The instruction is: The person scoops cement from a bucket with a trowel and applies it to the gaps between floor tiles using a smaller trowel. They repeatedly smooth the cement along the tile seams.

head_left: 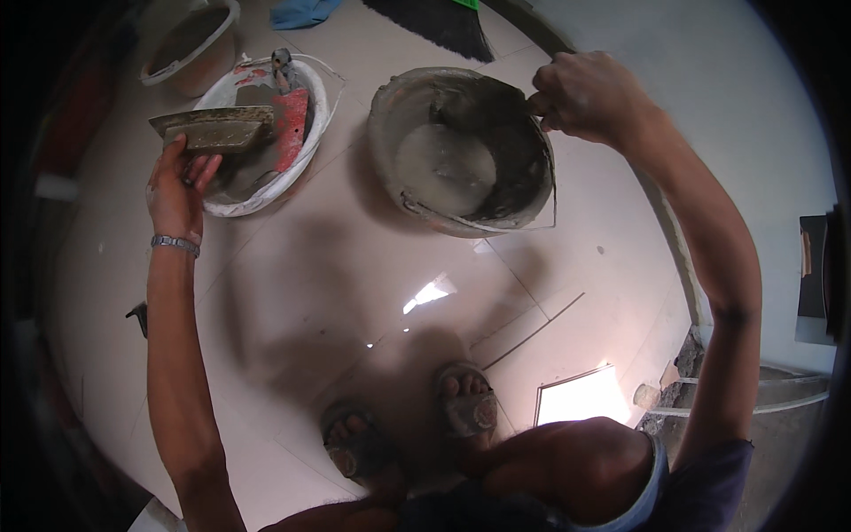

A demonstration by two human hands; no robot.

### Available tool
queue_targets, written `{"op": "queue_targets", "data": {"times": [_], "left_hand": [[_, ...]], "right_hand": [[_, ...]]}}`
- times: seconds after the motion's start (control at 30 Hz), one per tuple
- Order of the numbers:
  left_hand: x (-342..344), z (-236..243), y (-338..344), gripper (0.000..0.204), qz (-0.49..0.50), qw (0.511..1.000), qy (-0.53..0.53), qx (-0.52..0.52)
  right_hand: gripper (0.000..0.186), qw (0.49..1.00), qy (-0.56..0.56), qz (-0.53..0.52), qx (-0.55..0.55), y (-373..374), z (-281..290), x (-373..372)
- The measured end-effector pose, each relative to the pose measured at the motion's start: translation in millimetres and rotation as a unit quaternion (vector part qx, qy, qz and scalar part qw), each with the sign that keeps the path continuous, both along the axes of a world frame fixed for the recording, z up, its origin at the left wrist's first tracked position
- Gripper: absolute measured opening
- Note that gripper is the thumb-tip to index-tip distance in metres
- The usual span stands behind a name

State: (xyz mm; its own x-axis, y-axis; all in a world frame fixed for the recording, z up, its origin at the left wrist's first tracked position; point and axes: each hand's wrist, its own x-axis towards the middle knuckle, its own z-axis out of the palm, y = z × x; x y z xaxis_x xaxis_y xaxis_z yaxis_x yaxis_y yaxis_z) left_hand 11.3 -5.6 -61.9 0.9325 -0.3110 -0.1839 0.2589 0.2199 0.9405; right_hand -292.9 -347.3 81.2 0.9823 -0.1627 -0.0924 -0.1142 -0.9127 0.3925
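Observation:
In my left hand (180,182) is a cement-caked plastering float (217,135), its long edge level. My fingers are closed around its near side. It is held over a white-rimmed bucket (232,210) with grey wet mix inside. A red, cement-smeared tool (291,129) leans in that bucket with its grey handle sticking up. My right hand (581,99) is closed at the far right rim of a dark, mortar-coated bucket (383,164), which has pale grey mix in its bottom. Its wire handle hangs down on the near side. My right fingertips are partly hidden.
Another tub (197,78) stands at the far left, beside a blue cloth (301,12). Black broom bristles (434,28) lie at the back. A wall (709,115) runs along the right. My sandalled feet (465,399) stand on the tiled floor (292,293), near a bright patch of light (581,396).

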Motion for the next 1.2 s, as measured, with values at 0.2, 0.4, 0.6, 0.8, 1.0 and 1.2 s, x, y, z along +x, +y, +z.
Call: {"op": "queue_targets", "data": {"times": [0.2, 0.4, 0.6, 0.8, 1.0, 1.2], "left_hand": [[14, -8, 2, 0.039, 0.002, 0.994, -0.074, 0.085], [4, -4, -12, 0.029, 0.050, 0.986, -0.139, 0.072], [10, -17, -8, 0.030, 0.099, 0.973, -0.198, 0.071], [-3, -10, -20, 0.027, 0.073, 0.981, -0.166, 0.067], [7, -18, -12, 0.029, 0.077, 0.983, -0.151, 0.069], [9, -20, -10, 0.025, 0.039, 0.989, -0.139, 0.018]], "right_hand": [[0.009, 1.000, 0.001, 0.014, -0.024, 20, -10, 7], [0.012, 0.997, 0.005, 0.040, -0.068, 28, -12, 0], [0.013, 0.969, 0.043, -0.126, 0.208, -12, -10, -21], [0.026, 0.988, -0.047, -0.089, 0.119, -54, -57, -77], [0.026, 0.996, -0.074, 0.033, -0.039, -86, -57, -54], [0.035, 0.974, -0.141, 0.070, -0.165, -129, -56, -22]]}}
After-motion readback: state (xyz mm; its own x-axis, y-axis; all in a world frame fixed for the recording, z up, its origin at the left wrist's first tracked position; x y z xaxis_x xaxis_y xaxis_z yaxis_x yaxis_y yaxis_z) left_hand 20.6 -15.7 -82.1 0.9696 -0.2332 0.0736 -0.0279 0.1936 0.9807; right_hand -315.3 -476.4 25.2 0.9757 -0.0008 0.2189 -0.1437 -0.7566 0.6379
